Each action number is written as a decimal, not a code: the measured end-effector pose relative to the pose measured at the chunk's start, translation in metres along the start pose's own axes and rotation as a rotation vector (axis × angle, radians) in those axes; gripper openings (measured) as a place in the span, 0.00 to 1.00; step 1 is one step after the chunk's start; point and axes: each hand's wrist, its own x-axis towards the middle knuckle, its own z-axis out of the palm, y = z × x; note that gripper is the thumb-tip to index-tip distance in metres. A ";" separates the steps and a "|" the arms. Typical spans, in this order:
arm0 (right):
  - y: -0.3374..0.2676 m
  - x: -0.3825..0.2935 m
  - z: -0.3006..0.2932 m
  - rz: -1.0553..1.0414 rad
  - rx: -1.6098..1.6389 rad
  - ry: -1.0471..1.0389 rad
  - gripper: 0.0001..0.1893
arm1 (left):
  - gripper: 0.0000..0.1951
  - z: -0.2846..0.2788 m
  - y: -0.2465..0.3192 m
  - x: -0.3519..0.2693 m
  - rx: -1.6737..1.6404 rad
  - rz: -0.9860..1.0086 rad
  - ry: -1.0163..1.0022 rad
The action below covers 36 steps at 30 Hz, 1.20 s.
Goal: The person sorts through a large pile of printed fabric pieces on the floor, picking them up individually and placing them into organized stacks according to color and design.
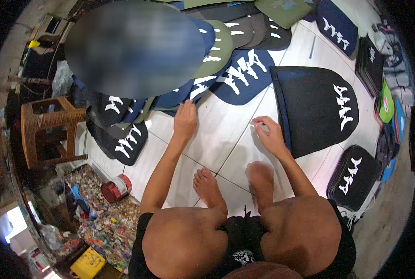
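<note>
My left hand (185, 120) reaches forward, its fingertips at the lower edge of a pile of navy, olive and black rounded fabric panels printed with white shapes; whether it grips one cannot be told. My right hand (268, 134) is raised over the tiled floor with its fingers curled, thumb near the forefinger, beside a stack of large black panels (312, 108) with navy ones beneath. Between the hands and the pile lies a navy panel (244, 78) with a white print. A large blurred area covers much of the pile at the upper left.
A brown plastic stool (29, 136) stands at the left. Below it a red-lidded jar (116, 188) lies on a patch of colourful scraps (106, 226), near a yellow container (88, 263). At the right are a bundle of black panels (355, 178) and a green piece (387, 101).
</note>
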 end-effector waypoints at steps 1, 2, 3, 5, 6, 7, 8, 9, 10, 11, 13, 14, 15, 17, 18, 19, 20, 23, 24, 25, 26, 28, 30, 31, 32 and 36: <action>-0.001 0.001 0.007 0.039 0.062 -0.081 0.14 | 0.14 -0.005 0.004 -0.001 0.009 -0.005 0.003; -0.003 0.002 0.014 0.039 0.059 -0.109 0.14 | 0.13 -0.009 0.008 -0.004 0.062 0.031 0.006; -0.006 0.004 0.022 0.177 0.297 -0.203 0.17 | 0.12 -0.012 0.012 -0.007 0.113 0.068 0.000; -0.012 0.008 0.035 0.438 0.681 -0.386 0.29 | 0.12 -0.016 0.022 -0.019 0.124 0.088 -0.049; -0.016 0.008 0.040 0.397 0.711 -0.401 0.29 | 0.11 -0.017 0.029 -0.028 0.139 0.112 -0.097; -0.021 0.007 0.046 0.463 0.833 -0.365 0.31 | 0.11 -0.016 0.038 -0.036 0.158 0.170 -0.091; -0.024 0.005 0.050 0.560 0.934 -0.311 0.33 | 0.11 -0.015 0.050 -0.046 0.151 0.211 -0.098; -0.027 0.001 0.052 0.592 1.024 -0.284 0.37 | 0.13 -0.014 0.063 -0.055 0.207 0.266 -0.022; -0.028 -0.004 0.054 0.597 1.026 -0.283 0.37 | 0.15 -0.011 0.082 -0.065 0.144 0.207 -0.101; -0.028 -0.012 0.054 0.586 0.967 -0.193 0.36 | 0.15 -0.010 0.107 -0.074 0.110 0.142 -0.156; -0.019 -0.031 0.046 0.572 0.799 -0.097 0.33 | 0.13 -0.011 0.151 -0.087 0.055 0.294 -0.121; -0.012 -0.037 0.049 0.474 0.639 0.038 0.30 | 0.13 -0.009 0.168 -0.085 0.053 0.298 -0.122; -0.002 -0.047 0.039 0.478 0.483 0.063 0.28 | 0.14 -0.009 0.180 -0.081 -0.191 0.278 -0.108; 0.022 -0.061 0.025 0.442 0.274 0.177 0.26 | 0.16 -0.016 0.185 -0.075 -0.445 0.260 -0.093; 0.034 -0.068 0.015 0.433 0.226 0.256 0.25 | 0.18 -0.021 0.180 -0.073 -0.563 0.119 -0.146; 0.045 -0.067 0.011 0.501 0.107 0.365 0.24 | 0.22 -0.026 0.169 -0.073 -0.678 -0.029 -0.198; 0.055 -0.068 0.003 0.457 0.202 0.358 0.22 | 0.24 -0.029 0.149 -0.071 -0.583 -0.119 -0.081; 0.065 -0.064 -0.009 0.520 0.369 0.304 0.19 | 0.37 -0.036 0.081 -0.072 -0.176 -0.458 0.028; 0.064 -0.063 -0.010 0.524 0.293 0.330 0.18 | 0.43 -0.038 0.058 -0.074 -0.069 -0.530 -0.044; 0.060 -0.062 -0.009 0.543 0.133 0.366 0.16 | 0.48 -0.038 0.040 -0.076 0.053 -0.602 -0.130; 0.055 -0.061 -0.007 0.523 0.219 0.360 0.16 | 0.49 -0.037 0.024 -0.077 0.112 -0.631 -0.123; 0.043 -0.065 -0.001 0.499 0.402 0.309 0.16 | 0.47 -0.034 -0.006 -0.077 -0.044 -0.706 -0.100; 0.033 -0.067 0.005 0.488 0.492 0.249 0.21 | 0.40 -0.030 -0.028 -0.074 0.076 -0.666 -0.042; 0.031 -0.067 0.008 0.524 0.487 0.211 0.21 | 0.38 -0.028 -0.037 -0.072 0.173 -0.666 0.002; 0.029 -0.067 0.010 0.576 0.513 0.156 0.22 | 0.37 -0.027 -0.044 -0.069 0.241 -0.657 0.005; 0.030 -0.063 0.019 0.547 0.233 0.105 0.19 | 0.34 -0.028 -0.060 -0.061 0.167 -0.675 -0.001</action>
